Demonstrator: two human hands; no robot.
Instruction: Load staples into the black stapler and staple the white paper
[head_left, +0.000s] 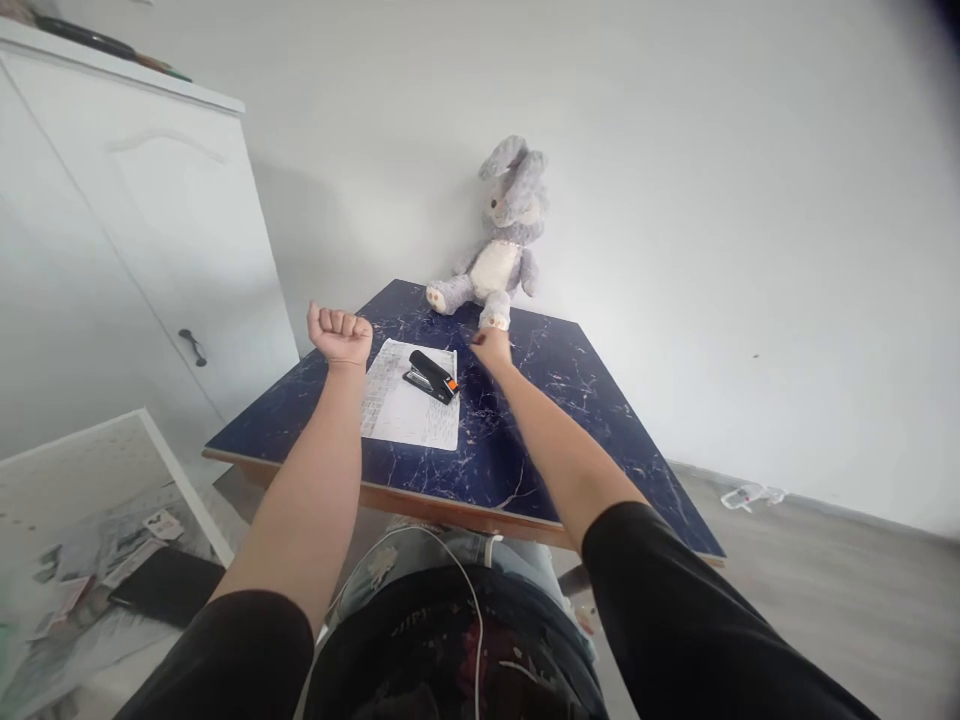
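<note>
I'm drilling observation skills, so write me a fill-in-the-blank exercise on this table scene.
1. The black stapler lies on a sheet of ____.
2. The left hand is closed into a ____ above the blue table.
3. The right hand is beside one foot of the plush ____.
Missing words: paper, fist, rabbit.

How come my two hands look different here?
The left hand is a tight fist holding nothing; on the right hand the fingers can't be made out. The left hand is beside the paper; the right hand reaches farther, up to the foot of the plush bunny. Both stretch out over the blue table.
</note>
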